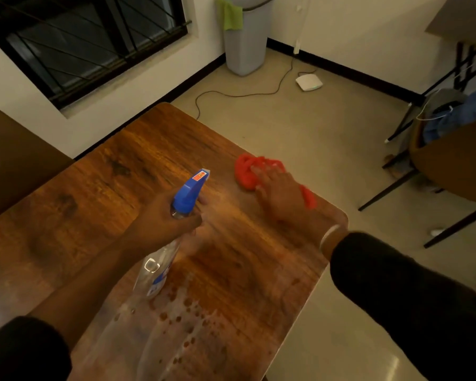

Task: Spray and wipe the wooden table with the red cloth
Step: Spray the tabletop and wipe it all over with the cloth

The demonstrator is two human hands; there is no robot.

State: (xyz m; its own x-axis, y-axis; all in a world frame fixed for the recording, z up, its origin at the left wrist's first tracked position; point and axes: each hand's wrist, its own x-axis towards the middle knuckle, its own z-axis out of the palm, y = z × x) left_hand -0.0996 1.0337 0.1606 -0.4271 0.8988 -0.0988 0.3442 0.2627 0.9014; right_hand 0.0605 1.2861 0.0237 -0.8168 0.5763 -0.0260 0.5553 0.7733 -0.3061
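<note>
The wooden table (pixel 138 160) fills the middle and left of the head view. Wet droplets speckle its near part. My left hand (pixel 162 218) grips the neck of a clear spray bottle (pixel 160 268) with a blue trigger head, held above the table and pointed toward the far right. My right hand (pixel 279 192) lies flat with straight fingers on the crumpled red cloth (pixel 248 171), pressing it onto the table near the right edge.
A grey bin (pixel 245 48) with a green rag stands in the far corner. A black cable and a white device (pixel 309 81) lie on the floor. Dark chair and table legs (pixel 396 185) stand at the right. A barred window is on the left wall.
</note>
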